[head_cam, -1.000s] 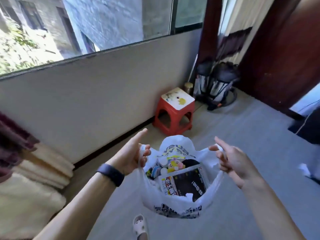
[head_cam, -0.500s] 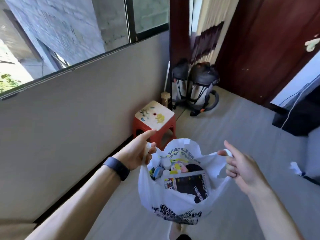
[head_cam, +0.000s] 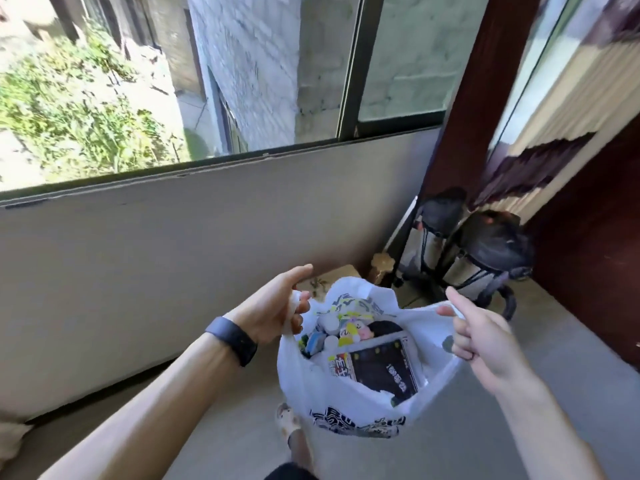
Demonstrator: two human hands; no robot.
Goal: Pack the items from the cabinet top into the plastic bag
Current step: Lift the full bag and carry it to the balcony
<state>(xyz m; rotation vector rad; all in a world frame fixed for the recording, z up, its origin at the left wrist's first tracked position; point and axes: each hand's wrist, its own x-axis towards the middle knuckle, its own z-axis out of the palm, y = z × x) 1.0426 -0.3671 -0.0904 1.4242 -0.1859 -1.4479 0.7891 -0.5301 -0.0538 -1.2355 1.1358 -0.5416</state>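
A white plastic bag with dark print hangs in the air between my hands, its mouth held open. My left hand grips the bag's left handle. My right hand pinches the right handle, index finger pointing up. Inside lie a dark flat packet, a yellow toy figure and several small white and blue items. The cabinet top is out of view.
A grey wall under a window runs along the left. A stool stands behind the bag, mostly hidden. Two dark-lidded canister appliances sit in the corner by a dark wooden door. My sandalled foot is on the grey floor.
The view has swung up and left, showing more window. The bag and both hands stay in the same hold; the stool is now mostly hidden behind the bag.
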